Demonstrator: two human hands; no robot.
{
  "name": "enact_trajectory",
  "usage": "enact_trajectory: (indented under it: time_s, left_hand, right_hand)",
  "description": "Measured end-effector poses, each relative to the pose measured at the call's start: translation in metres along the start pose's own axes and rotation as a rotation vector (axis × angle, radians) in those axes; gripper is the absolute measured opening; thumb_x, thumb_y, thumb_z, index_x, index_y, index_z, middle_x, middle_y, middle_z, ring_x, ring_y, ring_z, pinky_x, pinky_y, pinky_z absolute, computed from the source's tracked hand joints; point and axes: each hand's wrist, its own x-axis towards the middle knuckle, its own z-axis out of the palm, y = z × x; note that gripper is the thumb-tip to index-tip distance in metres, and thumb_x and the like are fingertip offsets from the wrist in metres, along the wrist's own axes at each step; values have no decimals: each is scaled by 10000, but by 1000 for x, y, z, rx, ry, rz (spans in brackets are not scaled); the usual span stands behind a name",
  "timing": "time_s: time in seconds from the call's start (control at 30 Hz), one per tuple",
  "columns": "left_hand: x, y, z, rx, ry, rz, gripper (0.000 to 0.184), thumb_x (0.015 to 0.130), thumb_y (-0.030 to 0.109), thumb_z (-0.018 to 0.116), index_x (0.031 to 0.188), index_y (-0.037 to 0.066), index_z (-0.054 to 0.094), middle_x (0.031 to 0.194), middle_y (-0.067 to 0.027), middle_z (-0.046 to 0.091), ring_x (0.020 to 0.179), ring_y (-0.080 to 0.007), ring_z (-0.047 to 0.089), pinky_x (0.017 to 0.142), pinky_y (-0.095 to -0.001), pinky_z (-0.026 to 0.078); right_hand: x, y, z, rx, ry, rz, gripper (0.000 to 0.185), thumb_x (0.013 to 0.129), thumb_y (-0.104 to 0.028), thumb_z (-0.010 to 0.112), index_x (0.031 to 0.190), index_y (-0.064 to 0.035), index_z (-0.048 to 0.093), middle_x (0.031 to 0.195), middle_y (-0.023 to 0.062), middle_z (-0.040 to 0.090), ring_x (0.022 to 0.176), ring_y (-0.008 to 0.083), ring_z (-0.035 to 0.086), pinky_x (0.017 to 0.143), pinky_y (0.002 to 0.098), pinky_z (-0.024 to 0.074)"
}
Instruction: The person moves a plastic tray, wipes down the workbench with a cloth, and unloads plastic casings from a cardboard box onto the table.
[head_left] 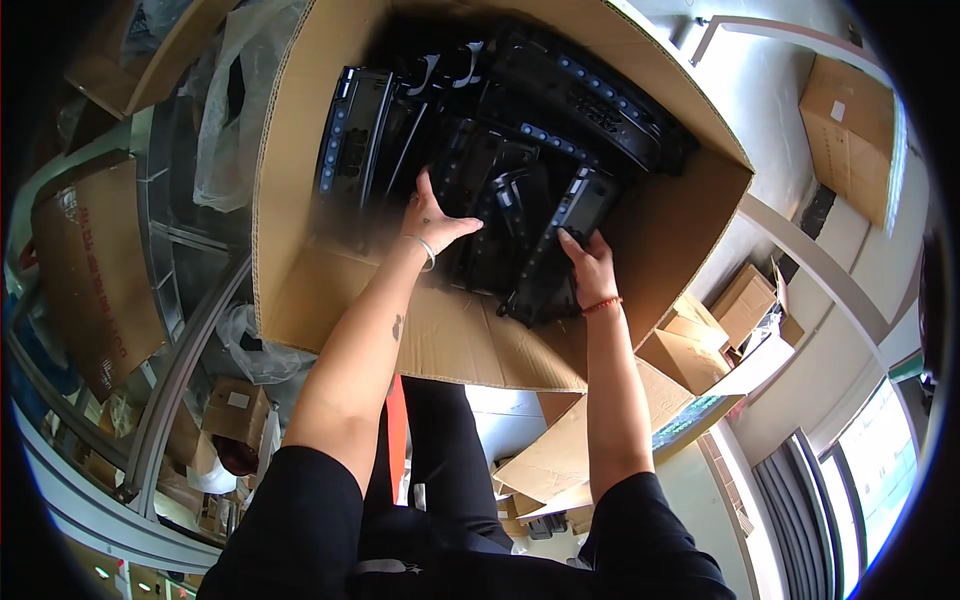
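Note:
Inside a large cardboard box lies a jumble of glossy black plastic panels (356, 135), several with a row of pale round dots along one edge. My left hand (432, 222), with a bracelet at the wrist, reaches in with thumb and index finger spread apart. It is nearest to a dotted black panel (478, 165); whether it touches the panel I cannot tell, and its other fingers are hidden. My right hand (592, 268), wearing a red bead bracelet, grips the edge of a tilted black panel (582, 203), thumb on top and other fingers partly out of sight.
The open cardboard box (700, 205) stands right in front of me, its near wall close to my legs. On the left are a metal rail frame (190, 365) and a flattened carton (98, 275). More cartons (845, 135) and a curved pale bar (815, 265) are on the right.

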Motion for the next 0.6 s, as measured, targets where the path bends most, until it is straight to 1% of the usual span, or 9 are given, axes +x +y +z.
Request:
enact_trajectory:
  time_s: [0.03,0.07,0.17,0.27,0.33,0.43,0.47,0.57,0.6]
  left_hand:
    - [1,-1,0,-24,-8,-7,1212,521,401,831,1399,91,55,1334,-255,335,1227,-363,377,1024,-380,342]
    - [1,-2,1,-25,-13,-8,1212,521,401,831,1399,91,55,1334,-255,335,1227,-363,377,1024,-380,342]
    - [4,-1,5,-34,21,-23,1126,542,322,833,1381,59,128,1328,-212,376,1237,-327,378,1029,-361,324]
    - [7,-4,3,-88,3,55,1099,556,330,823,1376,49,147,1324,-203,385,1230,-317,386,1031,-358,318]
    - [9,-4,2,-110,-11,98,1086,563,334,819,1373,44,157,1321,-199,389,1227,-313,390,1032,-357,315]
    - [10,3,1,-76,11,52,1070,592,384,804,1382,50,165,1326,-188,385,1244,-295,369,1037,-358,304]
    - [10,4,0,-76,9,51,1070,592,384,804,1382,50,165,1326,-188,385,1244,-295,369,1037,-358,304]
    - [7,6,-3,-188,-61,58,1117,591,468,794,1398,51,144,1328,-188,383,1277,-285,326,1044,-372,293]
    - [6,8,-6,-190,-65,60,1117,591,468,794,1398,51,144,1328,-188,383,1277,-285,326,1044,-372,293]
  right_hand:
    - [-5,-3,2,161,42,11,249,846,-122,631,1070,-35,568,931,48,642,794,154,610,761,282,479]
    - [-7,1,5,159,46,13,249,846,-122,631,1070,-35,568,931,48,642,794,154,610,761,282,479]
    - [-11,16,25,585,133,39,159,869,-116,599,1023,-88,569,915,3,634,845,128,593,756,286,480]
    - [-9,25,50,602,111,69,124,872,-129,600,990,-97,578,895,-12,630,823,120,588,757,261,469]
    - [-10,23,51,615,104,81,107,873,-135,600,973,-102,582,885,-20,628,811,115,585,757,249,464]
    - [-25,5,38,309,151,-114,122,874,-151,607,969,-79,585,925,-10,619,843,107,567,773,251,450]
    - [-27,-2,39,309,153,-112,122,874,-151,607,969,-79,585,925,-10,619,843,107,567,773,251,450]
    - [-25,-22,43,-88,52,-187,213,872,-155,611,1030,-15,578,1023,39,600,917,130,550,846,258,423]
    - [-16,-8,48,-90,56,-187,213,872,-155,611,1030,-15,578,1023,39,600,917,130,550,846,258,423]
